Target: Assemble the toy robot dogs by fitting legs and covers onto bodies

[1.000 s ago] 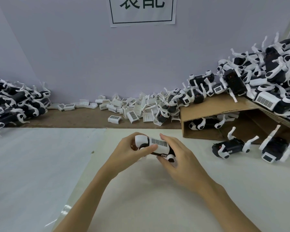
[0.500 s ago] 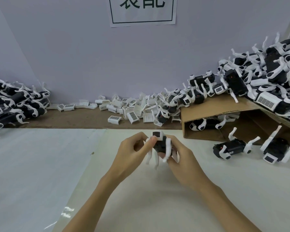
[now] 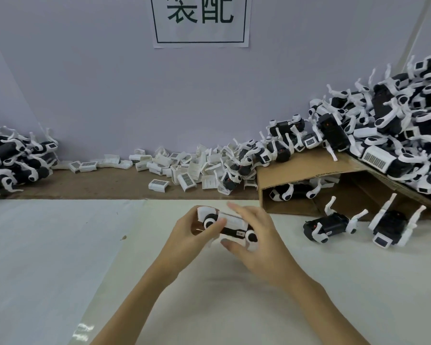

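Boxy black-and-white plastic toy dog (image 3: 230, 226) between fingers (image 3: 215, 224).

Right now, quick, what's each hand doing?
Left hand: grips the toy dog at its front end, fingers curled round it.
Right hand: holds the same toy dog from the other side, thumb under, fingers over.

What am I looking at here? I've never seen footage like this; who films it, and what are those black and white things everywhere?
A camera worn on a person's head looks down at their own two hands over a white table. The left hand and right hand together hold one toy dog, a small black and white plastic robot being assembled. Loose white covers lie along the back wall. Heaps of toy dogs sit at the far left and on a cardboard box at the right. Two more dogs lie on the table by the box.
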Demonstrator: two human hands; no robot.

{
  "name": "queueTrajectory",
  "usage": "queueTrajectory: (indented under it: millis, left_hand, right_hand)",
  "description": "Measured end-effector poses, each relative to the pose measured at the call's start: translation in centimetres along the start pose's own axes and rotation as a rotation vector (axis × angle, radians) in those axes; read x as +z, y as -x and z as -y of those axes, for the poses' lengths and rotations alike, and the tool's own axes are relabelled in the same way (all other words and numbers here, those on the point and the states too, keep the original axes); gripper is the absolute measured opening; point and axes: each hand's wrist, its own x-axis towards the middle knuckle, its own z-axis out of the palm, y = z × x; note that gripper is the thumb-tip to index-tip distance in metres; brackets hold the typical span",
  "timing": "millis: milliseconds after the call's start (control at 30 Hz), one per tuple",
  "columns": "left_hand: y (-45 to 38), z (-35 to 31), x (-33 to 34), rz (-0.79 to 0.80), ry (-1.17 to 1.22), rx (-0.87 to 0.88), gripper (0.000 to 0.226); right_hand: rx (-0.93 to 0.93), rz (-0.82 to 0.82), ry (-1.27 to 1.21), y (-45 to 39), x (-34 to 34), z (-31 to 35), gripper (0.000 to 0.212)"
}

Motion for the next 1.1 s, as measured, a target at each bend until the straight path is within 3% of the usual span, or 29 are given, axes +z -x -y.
queueTrajectory:
  millis: [100, 233, 300, 400, 500, 667, 767, 900, 1033, 1100]
  left_hand:
    - [0.0, -0.1, -1.2, 0.012, 0.109, -0.028, 0.052]
    - [-0.2, 0.5, -2.0, 0.101, 0.069, -0.013, 0.054]
    - [-0.5, 1.0, -2.8, 0.168, -0.010, 0.018, 0.064]
    - [-1.0, 2.2, -4.3, 0.191, -0.395, 0.228, 0.092]
    - [-1.2, 3.2, -4.2, 0.036, -0.771, 0.464, 0.091]
    - [-1.5, 2.7, -4.1, -0.121, -0.792, 0.679, 0.076]
    - [-0.9, 2.6, -4.6, -0.004, -0.649, 0.476, 0.077]
    - [-1.2, 2.6, -4.3, 0.034, -0.279, 0.178, 0.067]
    - [-1.4, 2.9, -4.1, -0.043, -0.120, 0.071, 0.068]
    - [-1.8, 3.3, -4.3, -0.118, -0.006, 0.114, 0.062]
  right_hand:
    - [0.280, 0.091, -0.305, -0.3, -1.2, 0.2, 0.066]
    - [0.334, 0.140, -0.439, -0.3, -1.8, -0.2, 0.049]
    - [0.334, 0.194, -0.411, -0.1, -2.0, -0.5, 0.053]
    - [0.231, 0.150, -0.200, 0.3, -1.7, -1.1, 0.068]
    - [-0.007, 0.044, 0.052, 0.5, -0.7, -0.9, 0.076]
    - [-0.098, -0.021, 0.143, 0.1, -0.6, -1.1, 0.084]
    - [0.039, 0.089, 0.086, 0.4, -1.7, -1.1, 0.075]
    - [0.232, 0.144, -0.222, 0.1, -2.5, -0.3, 0.040]
    - [0.475, 0.201, -0.532, -0.3, -3.0, 0.3, 0.076]
    - [0.479, 0.152, -0.850, -1.8, -5.6, 1.1, 0.066]
